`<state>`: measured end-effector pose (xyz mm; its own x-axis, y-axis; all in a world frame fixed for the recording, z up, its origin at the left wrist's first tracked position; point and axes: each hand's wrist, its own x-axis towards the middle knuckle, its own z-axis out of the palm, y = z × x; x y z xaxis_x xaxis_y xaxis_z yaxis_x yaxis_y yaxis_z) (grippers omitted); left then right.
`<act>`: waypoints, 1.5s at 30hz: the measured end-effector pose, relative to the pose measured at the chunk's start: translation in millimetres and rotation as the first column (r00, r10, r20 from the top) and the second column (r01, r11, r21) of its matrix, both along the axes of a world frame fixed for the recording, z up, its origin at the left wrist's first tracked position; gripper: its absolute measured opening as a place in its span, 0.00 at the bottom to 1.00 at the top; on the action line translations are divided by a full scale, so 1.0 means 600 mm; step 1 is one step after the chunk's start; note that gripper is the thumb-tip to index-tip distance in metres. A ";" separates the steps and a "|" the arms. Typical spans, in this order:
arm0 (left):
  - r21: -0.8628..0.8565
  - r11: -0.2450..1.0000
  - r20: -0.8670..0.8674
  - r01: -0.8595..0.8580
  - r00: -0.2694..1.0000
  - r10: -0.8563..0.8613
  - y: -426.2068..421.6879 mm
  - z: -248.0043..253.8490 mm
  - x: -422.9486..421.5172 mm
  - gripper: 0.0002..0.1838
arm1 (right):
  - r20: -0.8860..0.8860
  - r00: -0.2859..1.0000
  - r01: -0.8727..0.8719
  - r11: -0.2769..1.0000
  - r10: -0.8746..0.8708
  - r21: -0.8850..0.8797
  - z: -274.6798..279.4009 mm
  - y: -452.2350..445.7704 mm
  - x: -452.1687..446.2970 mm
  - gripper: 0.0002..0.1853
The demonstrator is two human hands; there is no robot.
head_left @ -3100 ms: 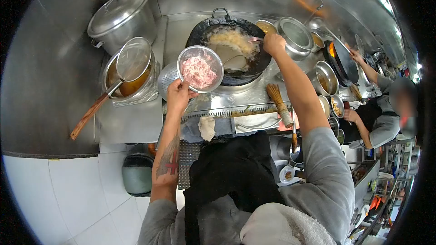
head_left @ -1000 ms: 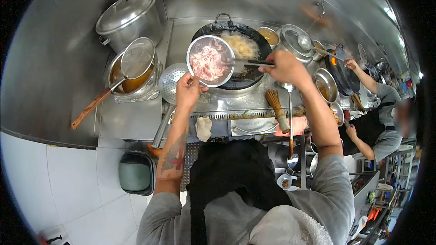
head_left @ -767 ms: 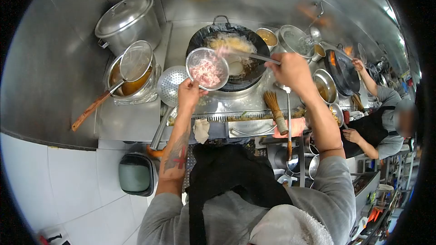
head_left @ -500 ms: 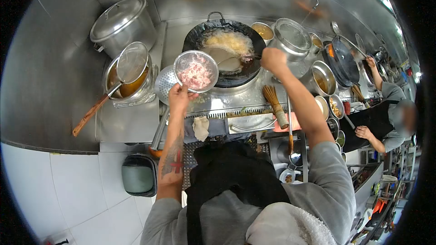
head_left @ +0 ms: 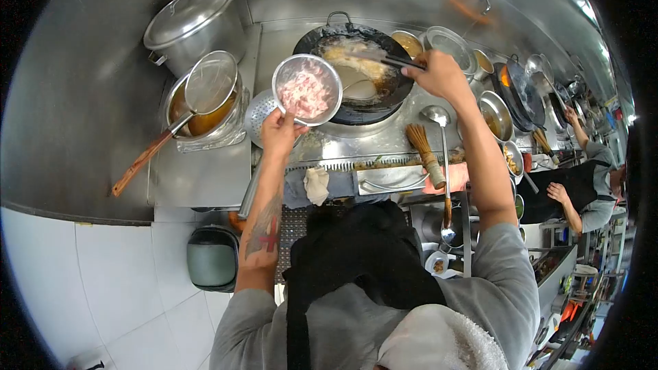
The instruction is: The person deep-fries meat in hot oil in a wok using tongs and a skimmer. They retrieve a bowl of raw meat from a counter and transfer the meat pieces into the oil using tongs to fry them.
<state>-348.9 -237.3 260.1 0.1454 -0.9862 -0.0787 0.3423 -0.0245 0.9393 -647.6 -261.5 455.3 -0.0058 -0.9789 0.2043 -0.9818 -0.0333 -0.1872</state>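
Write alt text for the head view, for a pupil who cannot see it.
A person's left hand holds a bowl of pink, raw-looking meat by a black wok of foaming liquid, while the right hand holds a thin tool over the wok. At left are a lidded pot and a strainer; at right, another person.

Bowl (head_left: pixel 335 99) shows smooth metal with a bright rim, its meat (head_left: pixel 305 92) looks moist and uneven, and the wok (head_left: pixel 356 116) is blackened metal with an oily sheen; perforated skimmer (head_left: pixel 256 115) and ladle (head_left: pixel 435 114) are polished metal, lidded pot (head_left: pixel 188 17) duller metal with soft highlights. Worktop (head_left: pixel 205 178) reads as smooth, reflective sheet metal; strainer (head_left: pixel 211 82) is fine wire mesh on a wooden handle (head_left: pixel 142 164) with streaked grain; brush (head_left: pixel 419 140) has rough, straw-like bristles. Textiles: rag (head_left: pixel 316 186) is crumpled and matt, apron (head_left: pixel 363 247) matt and soft, towel (head_left: pixel 473 342) rough with looped pile; floor tiles (head_left: pixel 116 267) look smooth, with a slight gloss.
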 end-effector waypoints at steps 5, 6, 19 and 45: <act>-0.034 0.999 -0.014 0.023 1.000 -0.024 -0.009 0.014 -0.001 0.10 | 0.048 0.994 -0.102 0.983 0.096 0.153 0.017 0.048 0.030 0.21; -0.045 0.998 0.006 0.047 0.999 -0.047 -0.008 0.020 -0.002 0.10 | 0.051 0.995 -0.088 0.978 0.080 0.191 0.019 0.051 0.037 0.21; 0.151 0.985 0.171 0.086 0.979 -0.112 -0.028 -0.024 -0.018 0.10 | -0.047 0.971 -0.238 0.971 0.236 -0.039 0.035 0.014 0.013 0.15; -0.006 1.000 0.062 0.002 0.998 -0.002 -0.019 0.036 -0.056 0.13 | -0.015 0.936 -0.351 0.936 0.351 0.029 0.029 0.011 -0.017 0.19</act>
<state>-382.4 -248.6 281.5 0.1480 -0.9869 -0.0638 0.2831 -0.0196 0.9589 -657.8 -255.0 472.7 0.3428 -0.9228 0.1760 -0.9120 -0.3718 -0.1729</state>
